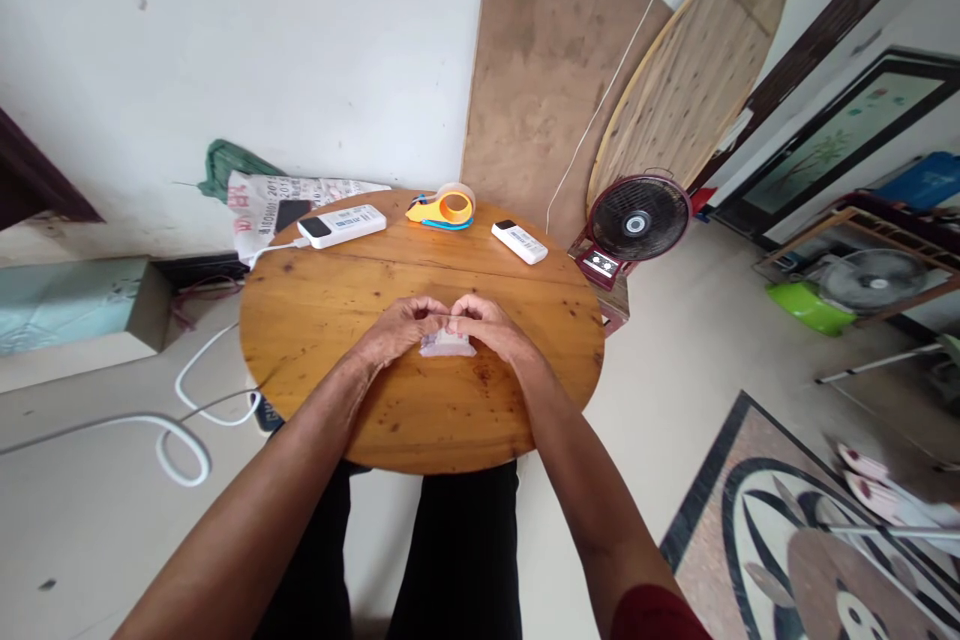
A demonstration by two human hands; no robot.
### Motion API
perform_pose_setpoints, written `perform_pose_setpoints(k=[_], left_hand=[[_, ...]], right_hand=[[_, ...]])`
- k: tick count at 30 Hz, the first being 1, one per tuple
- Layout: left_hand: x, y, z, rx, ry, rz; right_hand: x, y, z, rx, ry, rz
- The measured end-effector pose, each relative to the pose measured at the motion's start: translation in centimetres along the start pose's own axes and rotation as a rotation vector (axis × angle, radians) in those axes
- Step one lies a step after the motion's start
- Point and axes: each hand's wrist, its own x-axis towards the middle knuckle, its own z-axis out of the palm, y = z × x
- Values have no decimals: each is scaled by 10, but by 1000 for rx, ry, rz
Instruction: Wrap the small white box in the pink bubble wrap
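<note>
A small whitish, see-through plastic packet point(448, 344) is at the middle of the round wooden table point(337, 295), close to the side where I am. My left hand point(405, 328) pinches its upper left part, thumb and fingers pressed together. From the other side my right hand point(489, 325) grips the upper right part, and the two sets of fingertips meet over the packet. The fingers cover its top edge, and what it contains cannot be made out.
Along the table's far side are a white device point(343, 226) with a cable, an orange and blue tape dispenser point(445, 208) and a second white device point(519, 242). A dark red fan point(637, 220) stands beyond the right edge. A white cable point(196, 370) loops down on the left.
</note>
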Motion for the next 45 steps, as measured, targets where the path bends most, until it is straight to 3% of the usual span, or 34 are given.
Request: perform_pose_setpoints(k=[15,23,27,34,45], left_hand=[[0,2,0,-1,8,6],[1,-1,-2,-9,4,81],[1,1,-2,10,60,78],[1,2,-3,-33,212,81],[0,3,-3,-19,203,82]], right_hand=[[-2,-3,-2,-6,-24,14],[3,6,-7,-9,86,-53],[3,6,-8,25,106,-52],[-1,2,-9,73,65,-72],[-11,-11,-13,6,-135,-46]])
